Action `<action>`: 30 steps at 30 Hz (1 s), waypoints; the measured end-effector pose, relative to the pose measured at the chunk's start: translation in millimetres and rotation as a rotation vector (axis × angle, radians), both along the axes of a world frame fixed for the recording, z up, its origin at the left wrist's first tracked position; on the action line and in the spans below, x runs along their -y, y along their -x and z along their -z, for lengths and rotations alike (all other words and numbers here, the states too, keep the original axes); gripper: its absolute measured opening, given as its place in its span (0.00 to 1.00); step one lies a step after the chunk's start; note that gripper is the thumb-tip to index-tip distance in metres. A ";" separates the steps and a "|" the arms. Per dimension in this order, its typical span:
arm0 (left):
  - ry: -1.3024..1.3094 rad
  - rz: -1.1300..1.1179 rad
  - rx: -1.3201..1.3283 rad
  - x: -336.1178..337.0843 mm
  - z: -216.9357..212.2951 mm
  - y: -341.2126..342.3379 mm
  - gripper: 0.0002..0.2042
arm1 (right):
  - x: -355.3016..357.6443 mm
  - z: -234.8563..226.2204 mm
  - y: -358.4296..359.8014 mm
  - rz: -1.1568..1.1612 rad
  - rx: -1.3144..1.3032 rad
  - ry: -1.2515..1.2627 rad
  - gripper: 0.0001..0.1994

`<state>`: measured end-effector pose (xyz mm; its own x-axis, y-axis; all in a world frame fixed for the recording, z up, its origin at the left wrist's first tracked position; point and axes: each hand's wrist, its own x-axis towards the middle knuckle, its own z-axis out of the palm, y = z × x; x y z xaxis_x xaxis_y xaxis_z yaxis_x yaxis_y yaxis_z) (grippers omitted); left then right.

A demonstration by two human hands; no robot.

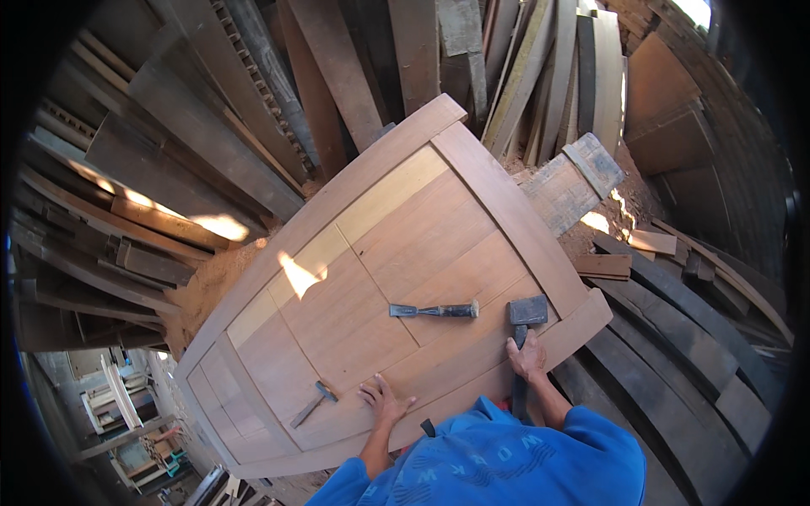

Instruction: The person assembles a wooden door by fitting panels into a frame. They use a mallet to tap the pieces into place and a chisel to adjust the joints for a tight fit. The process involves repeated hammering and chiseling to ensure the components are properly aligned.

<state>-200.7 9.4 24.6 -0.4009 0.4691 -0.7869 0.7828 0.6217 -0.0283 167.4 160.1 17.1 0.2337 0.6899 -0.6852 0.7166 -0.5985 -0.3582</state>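
Observation:
A large wooden panel door [439,244] lies flat in front of me, with a raised frame and several inset boards. My left hand [386,406] rests on its near part, fingers spread and holding nothing. At the door's right end, my right hand [528,361] is closed round the handle of a black mallet [528,311]; the mallet's block head lies over the panel near the frame. A chisel [434,311] with a dark handle lies left of the mallet head. Beyond my left hand's fingers is a small T-shaped tool [314,403] with a thin blade.
Long boards [337,76] lean upright along the far side, and more stacked planks [194,126] crowd the left. Dark curved boards [658,396] lie at the right. A rough plank end [574,185] sticks out past the door's far right edge. Sawdust [207,287] covers ground at the left.

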 end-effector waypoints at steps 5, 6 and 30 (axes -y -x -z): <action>-0.414 -0.325 0.045 9.2 0.9 89.6 0.20 | 16.9 48.4 -13.8 -0.087 0.027 -0.148 0.27; -0.315 -0.418 -0.103 11.4 -0.7 123.6 0.15 | 13.7 46.4 -17.0 -0.077 -0.038 -0.060 0.27; -0.419 -0.826 -0.828 49.3 76.9 442.9 0.43 | 21.3 76.7 -42.6 0.030 -0.131 -0.231 0.16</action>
<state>-643.6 -39.9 -52.2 -1.0000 -0.0056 -0.0073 -0.0055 1.0000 -0.0074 210.0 138.8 -59.6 0.1762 0.8257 -0.5359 0.6384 -0.5103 -0.5763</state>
